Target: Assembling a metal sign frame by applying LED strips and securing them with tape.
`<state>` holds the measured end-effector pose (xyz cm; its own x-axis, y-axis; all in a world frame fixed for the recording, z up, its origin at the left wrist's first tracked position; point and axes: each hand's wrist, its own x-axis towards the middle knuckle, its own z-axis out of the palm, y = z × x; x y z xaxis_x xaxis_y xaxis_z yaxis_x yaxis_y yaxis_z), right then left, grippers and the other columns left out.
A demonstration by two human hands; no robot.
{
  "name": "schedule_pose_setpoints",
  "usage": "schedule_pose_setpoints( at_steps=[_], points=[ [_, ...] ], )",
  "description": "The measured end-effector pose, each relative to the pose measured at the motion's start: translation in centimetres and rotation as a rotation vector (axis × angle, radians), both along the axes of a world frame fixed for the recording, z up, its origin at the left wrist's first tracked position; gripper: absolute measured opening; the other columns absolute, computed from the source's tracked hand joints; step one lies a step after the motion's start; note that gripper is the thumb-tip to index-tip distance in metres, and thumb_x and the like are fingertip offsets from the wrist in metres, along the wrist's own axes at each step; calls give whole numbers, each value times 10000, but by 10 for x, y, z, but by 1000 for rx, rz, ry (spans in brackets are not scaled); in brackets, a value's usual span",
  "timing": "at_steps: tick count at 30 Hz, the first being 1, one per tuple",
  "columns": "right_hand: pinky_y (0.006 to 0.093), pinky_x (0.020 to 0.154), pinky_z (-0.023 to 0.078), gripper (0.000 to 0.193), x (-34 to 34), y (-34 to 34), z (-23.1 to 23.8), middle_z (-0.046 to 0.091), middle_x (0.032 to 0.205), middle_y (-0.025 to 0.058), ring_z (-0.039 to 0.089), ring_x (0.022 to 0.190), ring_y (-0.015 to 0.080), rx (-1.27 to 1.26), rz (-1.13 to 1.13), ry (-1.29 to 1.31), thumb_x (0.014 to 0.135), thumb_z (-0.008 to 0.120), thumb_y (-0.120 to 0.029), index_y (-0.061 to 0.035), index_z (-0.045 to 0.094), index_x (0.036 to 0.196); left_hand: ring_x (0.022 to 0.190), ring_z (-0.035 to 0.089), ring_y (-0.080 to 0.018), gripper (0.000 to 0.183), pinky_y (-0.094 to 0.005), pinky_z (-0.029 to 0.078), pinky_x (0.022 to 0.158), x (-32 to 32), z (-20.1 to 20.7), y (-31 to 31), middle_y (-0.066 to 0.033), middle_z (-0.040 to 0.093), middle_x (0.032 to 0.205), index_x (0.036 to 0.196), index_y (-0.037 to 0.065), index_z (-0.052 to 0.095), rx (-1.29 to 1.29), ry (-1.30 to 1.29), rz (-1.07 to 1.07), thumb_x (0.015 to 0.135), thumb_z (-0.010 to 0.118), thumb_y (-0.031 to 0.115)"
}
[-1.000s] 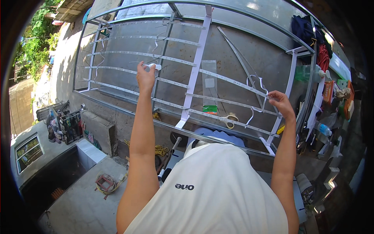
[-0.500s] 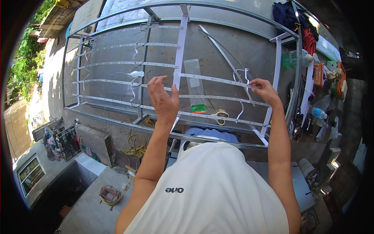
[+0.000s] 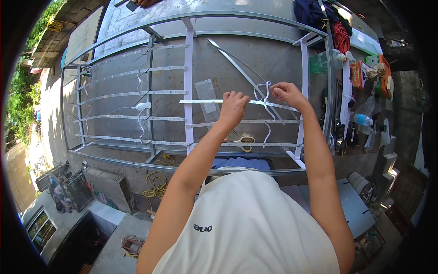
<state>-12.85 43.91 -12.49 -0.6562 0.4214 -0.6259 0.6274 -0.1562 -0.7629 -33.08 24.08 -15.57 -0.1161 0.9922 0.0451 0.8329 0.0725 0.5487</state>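
My left hand (image 3: 234,108) has its fingers curled down on a white LED strip (image 3: 200,101), gripping it near the middle. The strip's left end lies over a white crossbar (image 3: 189,86); toward the right it passes by my right wrist. My right hand (image 3: 287,95) is raised above the strip, thumb and fingertips pinched close together. Just left of those fingertips stands a looped white wire (image 3: 268,89); whether they hold it is unclear. More LED strips (image 3: 255,122) run across the metal frame (image 3: 228,35) in rows, with white wires hanging from several.
Scissors (image 3: 247,144) with cream handles lie near the frame's front edge. Further left rests a white squeeze bottle (image 3: 143,106). A clear plastic sleeve (image 3: 205,93) lies behind my left hand. At the right are a green spray bottle (image 3: 319,63) and a water bottle (image 3: 363,119).
My left hand has moved right from beside the crossbar and closed on the LED strip. The right hand has risen off the strip toward the looped wire. The whole view has shifted.
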Motion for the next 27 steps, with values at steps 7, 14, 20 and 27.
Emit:
schedule_pose_setpoints(
  at_steps=[7, 14, 20, 27],
  points=[
    [284, 722, 575, 223, -17, 47, -71, 716, 882, 40, 661, 782, 133, 168, -136, -169, 969, 634, -42, -10, 724, 1171, 982, 577, -273, 239, -408, 424, 855, -4, 12, -1, -47, 641, 962, 1045, 131, 722, 76, -114, -18, 849, 667, 5],
    [295, 628, 581, 245, -42, 40, -94, 726, 885, 76, 671, 731, 152, 137, 70, -372, 881, 765, -82, 7, 705, 1101, 961, 569, -261, 294, -400, 406, 835, -10, 17, -5, -28, 635, 979, 1064, 134, 707, 110, -134, -39, 821, 697, -30],
    [310, 572, 545, 506, -60, 29, -98, 708, 801, 116, 654, 652, 176, 238, -83, -384, 707, 969, -234, 38, 701, 1039, 974, 570, -255, 291, -392, 405, 845, -9, 17, -8, -28, 634, 986, 1065, 133, 717, 119, -152, -41, 818, 705, -19],
    [371, 683, 553, 476, -61, 20, -108, 750, 839, 127, 718, 782, 238, 195, 56, -490, 645, 982, -278, -5, 755, 962, 980, 568, -248, 311, -392, 406, 854, -9, 16, -8, -20, 634, 984, 1072, 145, 724, 127, -166, -42, 809, 709, -20]
  ],
)
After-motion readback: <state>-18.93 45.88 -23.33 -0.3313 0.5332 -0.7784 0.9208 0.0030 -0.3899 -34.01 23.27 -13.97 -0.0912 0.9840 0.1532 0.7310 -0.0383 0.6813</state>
